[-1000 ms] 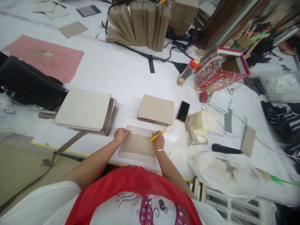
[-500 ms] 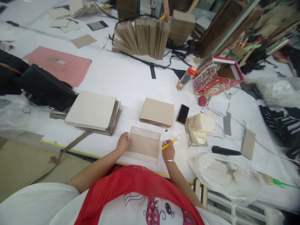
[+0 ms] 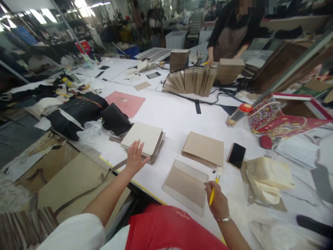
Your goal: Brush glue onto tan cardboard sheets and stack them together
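Note:
My left hand (image 3: 135,158) lies with fingers spread on the near edge of a stack of pale, flat pieces (image 3: 145,137). In my right hand (image 3: 218,203) is a yellow-handled brush (image 3: 212,195), its pale tip pointing away from me. Beside that hand, a clear plate (image 3: 169,173) rests on the table over a brown piece (image 3: 186,185). Just beyond the plate sits a smaller stack of tan pieces (image 3: 204,147). A cut-open cream plastic container (image 3: 270,175) stands to the right of the brush.
A phone (image 3: 236,155) lies right of the tan stack. Further right are a clear bottle with a red lid (image 3: 239,114) and a red patterned bag (image 3: 283,121). Black bags (image 3: 116,119) sit left. Across the table, a co-worker (image 3: 231,34) stands behind fanned brown pieces (image 3: 192,81).
My left hand has left the clear plate and moved left onto the pale stack. My right hand still holds the brush. The head view has tilted up and turned left.

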`<state>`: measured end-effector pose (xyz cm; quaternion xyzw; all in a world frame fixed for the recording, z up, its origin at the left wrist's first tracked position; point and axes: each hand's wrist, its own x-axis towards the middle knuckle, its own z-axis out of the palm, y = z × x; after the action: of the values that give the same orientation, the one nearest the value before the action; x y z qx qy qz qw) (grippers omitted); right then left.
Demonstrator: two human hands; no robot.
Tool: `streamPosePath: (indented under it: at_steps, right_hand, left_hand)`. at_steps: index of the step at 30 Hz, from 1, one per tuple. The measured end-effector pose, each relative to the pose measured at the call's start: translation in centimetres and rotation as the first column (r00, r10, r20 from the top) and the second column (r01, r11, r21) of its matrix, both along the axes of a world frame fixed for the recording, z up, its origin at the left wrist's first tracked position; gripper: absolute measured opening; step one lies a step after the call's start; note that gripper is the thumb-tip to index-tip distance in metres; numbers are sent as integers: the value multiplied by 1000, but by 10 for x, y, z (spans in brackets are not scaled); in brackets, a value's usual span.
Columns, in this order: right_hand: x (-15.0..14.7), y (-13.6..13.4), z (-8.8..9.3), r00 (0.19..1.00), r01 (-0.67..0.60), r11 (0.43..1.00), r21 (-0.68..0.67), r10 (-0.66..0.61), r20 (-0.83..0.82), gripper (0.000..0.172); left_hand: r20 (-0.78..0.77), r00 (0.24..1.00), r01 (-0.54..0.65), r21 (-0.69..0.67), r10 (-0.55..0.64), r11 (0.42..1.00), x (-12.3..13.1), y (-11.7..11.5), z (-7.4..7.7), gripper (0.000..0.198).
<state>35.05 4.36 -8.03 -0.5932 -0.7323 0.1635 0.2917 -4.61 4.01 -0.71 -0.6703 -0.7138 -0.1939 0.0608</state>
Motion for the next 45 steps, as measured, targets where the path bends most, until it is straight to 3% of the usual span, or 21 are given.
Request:
streamPosePath:
  at_steps: [2,5,8,10,13,16,20,22,24,27,31,36,40,42,45]
  right_hand:
    - [-21,0,5,997,-65,998,5,65,-38,27]
    - [-50,-1,12,983,-161,987,-14,159,-89,25]
    - [-76,-3,20,962,-237,971,-39,229,-148,25]
    - [-93,-5,28,951,-266,962,-68,250,-180,24]
    - [-117,-4,41,941,-282,947,-152,243,-235,24]
    - [-126,0,44,949,-167,960,-226,94,-299,25]
    - [-98,-16,23,972,4,974,-227,-58,-229,22]
    - [-72,-31,6,979,53,974,-222,-94,-179,19]
    - [-45,-44,-13,984,96,968,-232,-128,-126,18]
    - [-16,-53,-39,986,145,953,-267,-161,-38,19]
    - [-2,-52,-61,978,211,943,-256,-201,64,23]
    - [0,-49,-72,940,267,947,-178,-215,267,26]
    - [15,-41,-51,917,248,945,-212,-158,367,29]
    - [28,-28,-24,938,226,959,-170,-167,304,36]
    - [41,11,31,977,211,973,-96,-207,46,44]
  left_hand:
    - [-68,998,-24,-145,14,989,-24,15,3,71]
    - [-120,989,42,-352,-90,935,-41,27,-4,50]
    - [-179,954,162,-372,-242,914,-39,20,-10,22]
    - [-178,922,280,-308,-344,909,-30,8,-8,20]
    - [-136,870,452,-163,-473,877,-4,-13,-6,23]
    - [-72,740,662,-99,-668,743,37,-32,-14,23]
    - [36,523,845,-154,-852,512,101,-53,-41,22]
    - [63,496,858,-193,-866,477,125,-59,-58,23]
    - [81,524,837,-230,-848,496,136,-61,-75,25]
    - [102,631,754,-317,-769,576,135,-61,-96,41]
    - [101,771,599,-449,-628,663,123,-58,-113,53]
    - [150,771,604,-483,-619,635,119,-48,-118,41]
    - [141,746,625,-485,-650,612,116,-46,-112,43]
    - [126,744,635,-439,-656,636,116,-42,-106,46]
    - [109,726,674,-305,-679,672,134,-20,-91,42]
